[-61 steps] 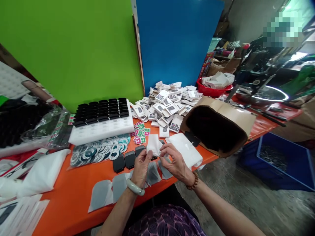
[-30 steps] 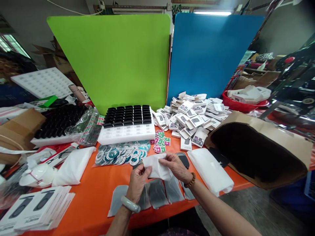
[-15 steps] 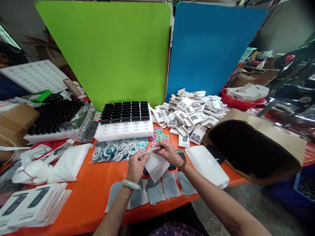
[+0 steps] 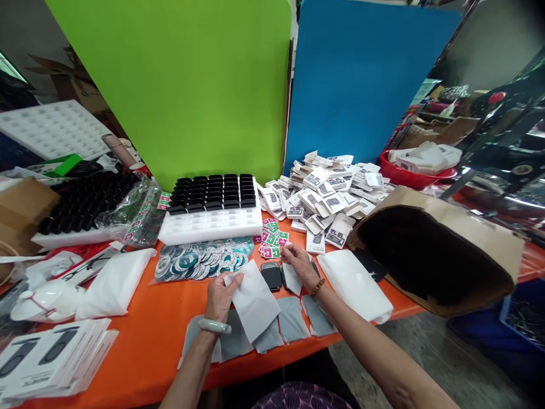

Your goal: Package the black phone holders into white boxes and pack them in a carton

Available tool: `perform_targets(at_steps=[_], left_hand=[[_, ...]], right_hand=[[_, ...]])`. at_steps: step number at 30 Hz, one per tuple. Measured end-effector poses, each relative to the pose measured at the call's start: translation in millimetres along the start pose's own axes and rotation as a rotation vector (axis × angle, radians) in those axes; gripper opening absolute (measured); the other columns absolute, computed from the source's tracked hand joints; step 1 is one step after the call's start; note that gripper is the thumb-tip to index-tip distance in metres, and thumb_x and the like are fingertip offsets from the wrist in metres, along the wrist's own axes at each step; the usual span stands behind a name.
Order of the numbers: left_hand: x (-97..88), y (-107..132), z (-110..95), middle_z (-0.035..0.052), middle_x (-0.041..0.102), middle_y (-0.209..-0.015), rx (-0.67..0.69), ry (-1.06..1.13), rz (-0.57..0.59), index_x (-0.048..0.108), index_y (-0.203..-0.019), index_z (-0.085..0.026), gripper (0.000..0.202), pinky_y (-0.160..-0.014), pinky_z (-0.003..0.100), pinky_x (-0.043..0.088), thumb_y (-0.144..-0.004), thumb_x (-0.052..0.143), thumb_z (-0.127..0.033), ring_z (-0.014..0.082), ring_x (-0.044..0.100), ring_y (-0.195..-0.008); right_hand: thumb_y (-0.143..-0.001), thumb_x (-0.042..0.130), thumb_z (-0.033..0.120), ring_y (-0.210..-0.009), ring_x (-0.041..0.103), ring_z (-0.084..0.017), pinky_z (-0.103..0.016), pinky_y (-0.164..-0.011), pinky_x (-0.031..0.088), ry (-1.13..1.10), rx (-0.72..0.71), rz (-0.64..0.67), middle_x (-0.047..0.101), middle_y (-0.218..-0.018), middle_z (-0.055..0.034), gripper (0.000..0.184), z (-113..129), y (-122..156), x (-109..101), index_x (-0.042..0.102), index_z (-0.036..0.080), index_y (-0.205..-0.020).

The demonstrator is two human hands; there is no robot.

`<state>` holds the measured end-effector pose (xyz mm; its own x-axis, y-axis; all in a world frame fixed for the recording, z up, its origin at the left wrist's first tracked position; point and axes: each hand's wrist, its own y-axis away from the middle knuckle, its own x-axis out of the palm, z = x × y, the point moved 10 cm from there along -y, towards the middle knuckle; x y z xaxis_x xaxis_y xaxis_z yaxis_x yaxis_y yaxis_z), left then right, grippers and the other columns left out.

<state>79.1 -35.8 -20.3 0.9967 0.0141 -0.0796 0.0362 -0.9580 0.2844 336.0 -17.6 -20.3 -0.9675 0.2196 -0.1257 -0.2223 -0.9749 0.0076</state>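
Note:
My left hand (image 4: pixel 222 296) is closed, with thumb and fingers pinching the edge of a thin white sheet (image 4: pixel 256 301), perhaps a flat pouch. This hangs over the row of greyish translucent pouches (image 4: pixel 293 320) along the table's near edge. To the right, my right hand (image 4: pixel 301 267) has its fingers bent together on another thin white sheet (image 4: pixel 292 280), which lies over flat black devices. One bare black device (image 4: pixel 271 275) with rounded corners lies between the hands. Small pink and green stickers (image 4: pixel 271 238) are just beyond my right fingertips.
On the orange table (image 4: pixel 140 341) stand a white foam tray (image 4: pixel 213 226) of black pieces, a bag of round stickers (image 4: pixel 200 258) and a heap of small white boxes (image 4: pixel 327 196). At right are a white foam stack (image 4: pixel 355 284) and an open cardboard box (image 4: pixel 502 255). Green and blue panels rise behind.
My hands, which were together on a white sheet, have moved apart. The left drew a sheet left and down; the right is now over the black devices with another white sheet.

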Motion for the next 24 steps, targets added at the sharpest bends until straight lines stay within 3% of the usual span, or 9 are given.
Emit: perform_targets(at_steps=[4, 6, 8, 10, 13, 17, 20, 24], left_hand=[[14.8, 13, -5, -0.0038, 0.060, -0.057, -0.051, 0.042, 0.096, 0.060, -0.072, -0.014, 0.044, -0.049, 0.021, 0.038, -0.053, 0.079, -0.049, 0.0105, 0.050, -0.050], [25.1, 19, -6, -0.0040, 0.060, -0.058, -0.082, 0.079, 0.169, 0.062, -0.075, -0.014, 0.043, -0.050, 0.021, 0.038, -0.053, 0.081, -0.045, 0.0101, 0.051, -0.051], [34.5, 25, -9, -0.0041, 0.060, -0.058, -0.095, 0.110, 0.247, 0.063, -0.077, -0.014, 0.041, -0.050, 0.020, 0.038, -0.054, 0.082, -0.043, 0.0095, 0.050, -0.051], [40.3, 29, -14, -0.0031, 0.061, -0.060, -0.080, 0.112, 0.310, 0.066, -0.078, -0.013, 0.039, -0.051, 0.020, 0.038, -0.059, 0.079, -0.045, 0.0097, 0.050, -0.052], [38.3, 35, -17, 0.0005, 0.065, -0.065, -0.028, 0.056, 0.327, 0.071, -0.081, -0.012, 0.041, -0.054, 0.022, 0.040, -0.069, 0.070, -0.052, 0.0130, 0.054, -0.058], [14.4, 42, -15, 0.0023, 0.069, -0.070, 0.038, 0.066, 0.120, 0.074, -0.083, -0.014, 0.041, -0.061, 0.023, 0.043, -0.070, 0.068, -0.053, 0.0170, 0.059, -0.070], [9.7, 52, 3, 0.0000, 0.066, -0.061, -0.082, 0.277, 0.036, 0.070, -0.072, -0.014, 0.038, -0.056, 0.022, 0.042, -0.062, 0.076, -0.051, 0.0133, 0.056, -0.059], [29.0, 65, 18, -0.0024, 0.062, -0.055, -0.312, 0.458, 0.149, 0.064, -0.065, -0.015, 0.042, -0.047, 0.021, 0.039, -0.051, 0.083, -0.050, 0.0099, 0.050, -0.046]], right_hand=[[-0.082, 0.057, 0.046, -0.103, 0.054, -0.023, -0.040, -0.095, 0.040, 0.114, -0.158, -0.125, 0.060, -0.106, -0.0093, 0.031, 41, 12, -14, 0.058, 0.018, -0.097], [-0.086, 0.055, 0.043, -0.106, 0.053, -0.022, -0.038, -0.094, 0.041, 0.134, -0.218, -0.007, 0.059, -0.112, -0.0090, 0.031, 61, 23, 1, 0.058, 0.020, -0.105], [-0.085, 0.058, 0.042, -0.104, 0.055, -0.021, -0.035, -0.089, 0.044, 0.058, -0.183, 0.223, 0.060, -0.113, -0.0073, 0.035, 68, 35, 28, 0.057, 0.022, -0.113], [-0.079, 0.066, 0.042, -0.094, 0.057, -0.018, -0.030, -0.079, 0.046, -0.074, -0.081, 0.425, 0.061, -0.105, -0.0051, 0.040, 66, 47, 53, 0.058, 0.022, -0.113], [-0.074, 0.071, 0.044, -0.068, 0.050, -0.012, -0.024, -0.061, 0.040, -0.237, 0.053, 0.528, 0.056, -0.079, 0.0005, 0.031, 55, 59, 73, 0.060, 0.018, -0.087], [-0.080, 0.063, 0.050, -0.058, 0.034, -0.008, -0.022, -0.053, 0.027, -0.162, -0.014, 0.524, 0.039, -0.064, 0.0046, 0.038, 44, 71, 87, 0.047, 0.018, -0.067], [-0.086, 0.055, 0.053, -0.057, 0.029, -0.008, -0.022, -0.051, 0.023, -0.054, -0.045, 0.545, 0.034, -0.062, 0.0050, 0.043, 31, 81, 96, 0.043, 0.018, -0.064], [-0.086, 0.051, 0.056, -0.053, 0.028, -0.007, -0.021, -0.048, 0.023, -0.074, 0.022, 0.598, 0.031, -0.058, 0.0064, 0.046, 17, 90, 96, 0.039, 0.019, -0.061]])
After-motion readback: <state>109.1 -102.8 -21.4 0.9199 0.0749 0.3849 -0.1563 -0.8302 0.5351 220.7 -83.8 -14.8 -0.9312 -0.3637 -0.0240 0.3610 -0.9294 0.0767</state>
